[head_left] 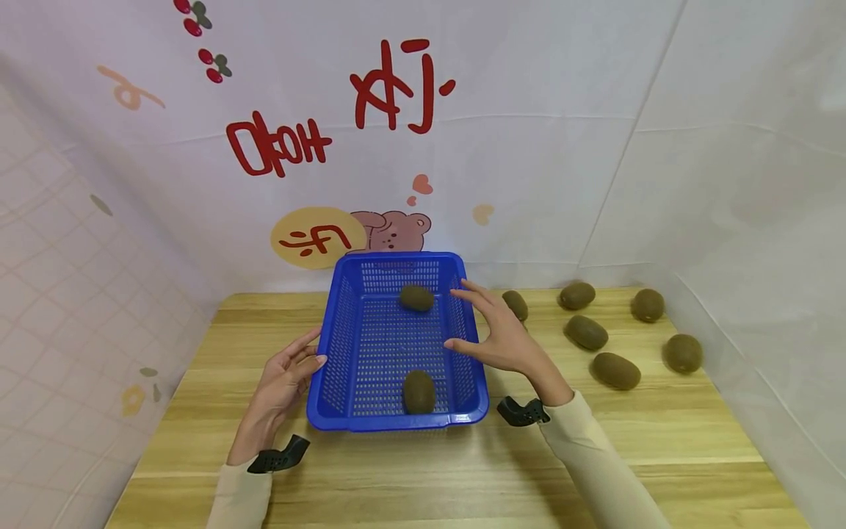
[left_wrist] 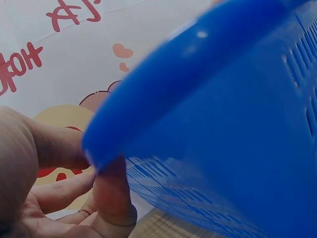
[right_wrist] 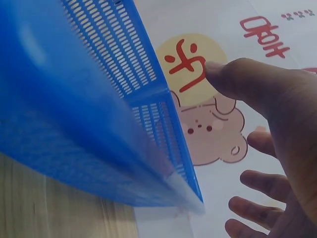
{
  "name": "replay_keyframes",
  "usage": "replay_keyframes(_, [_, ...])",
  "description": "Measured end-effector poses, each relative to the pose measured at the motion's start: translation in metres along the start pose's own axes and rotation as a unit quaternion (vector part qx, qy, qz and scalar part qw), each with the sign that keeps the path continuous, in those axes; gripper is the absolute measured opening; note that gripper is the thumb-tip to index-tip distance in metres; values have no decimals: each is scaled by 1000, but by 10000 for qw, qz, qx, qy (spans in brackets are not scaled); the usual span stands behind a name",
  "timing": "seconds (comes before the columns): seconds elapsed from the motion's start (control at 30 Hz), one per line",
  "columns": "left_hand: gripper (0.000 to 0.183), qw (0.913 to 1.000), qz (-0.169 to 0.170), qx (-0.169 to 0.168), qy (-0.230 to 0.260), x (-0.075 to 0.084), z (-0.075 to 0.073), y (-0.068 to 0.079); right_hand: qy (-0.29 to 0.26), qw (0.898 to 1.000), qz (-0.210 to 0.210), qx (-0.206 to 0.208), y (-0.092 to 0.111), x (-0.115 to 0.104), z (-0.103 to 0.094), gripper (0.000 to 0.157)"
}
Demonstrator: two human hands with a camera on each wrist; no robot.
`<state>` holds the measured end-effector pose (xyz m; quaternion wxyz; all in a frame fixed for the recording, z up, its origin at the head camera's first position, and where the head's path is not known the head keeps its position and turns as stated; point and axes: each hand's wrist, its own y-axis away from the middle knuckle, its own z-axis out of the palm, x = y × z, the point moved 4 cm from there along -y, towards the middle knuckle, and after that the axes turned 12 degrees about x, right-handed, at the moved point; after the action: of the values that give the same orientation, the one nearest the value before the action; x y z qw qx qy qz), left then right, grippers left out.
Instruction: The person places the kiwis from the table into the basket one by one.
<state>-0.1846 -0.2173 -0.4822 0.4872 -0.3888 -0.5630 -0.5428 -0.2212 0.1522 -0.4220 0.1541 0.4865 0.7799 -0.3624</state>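
A blue plastic basket (head_left: 398, 423) with perforated walls is held up over the wooden table, with one kiwi (head_left: 417, 297) near its far wall and another kiwi (head_left: 419, 392) near its front. My left hand (head_left: 283, 382) pinches the basket's left rim between thumb and fingers; the left wrist view shows the fingers (left_wrist: 111, 193) under that rim. At the right side, my right hand (head_left: 499, 334) is spread with thumb and fingers apart, overlapping the right rim in the head view. In the right wrist view, the right hand (right_wrist: 270, 148) holds nothing and stands apart from the basket (right_wrist: 99, 134).
Several loose kiwis lie on the table (head_left: 661, 448) to the right, among them a kiwi (head_left: 616, 370) in front and a kiwi (head_left: 515, 305) partly behind the right hand. A white printed cloth wall (head_left: 529, 184) stands behind the table, with cloth along both sides.
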Motion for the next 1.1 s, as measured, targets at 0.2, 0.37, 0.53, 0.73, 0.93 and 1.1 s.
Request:
replay_keyframes(0.2, [70, 10000, -5, 20, -4, -1, -1, -1, 38, 9998, 215, 46, 6, 11, -5, 91])
replay_keyframes(0.37, [70, 10000, -29, 64, -8, -1, -1, -1, 10, 9993, 339, 164, 11, 23, -10, 94])
replay_keyframes(0.53, [70, 10000, -14, 25, -3, -1, 0, 0, -44, 9985, 427, 329, 16, 34, -14, 95])
replay_keyframes(0.73, [69, 10000, 17, 13, -55, 0, 1, 0, -10, 9960, 745, 495, 25, 48, -17, 96])
replay_keyframes(0.93, [68, 9999, 50, 18, -120, 1, 1, 1, 29, 9933, 915, 711, 34, 62, -16, 98])
replay_keyframes(1.1, [69, 10000, 51, 18, -55, 0, 1, 0, 113, 9890, 1207, 845, 42, 77, -15, 98])
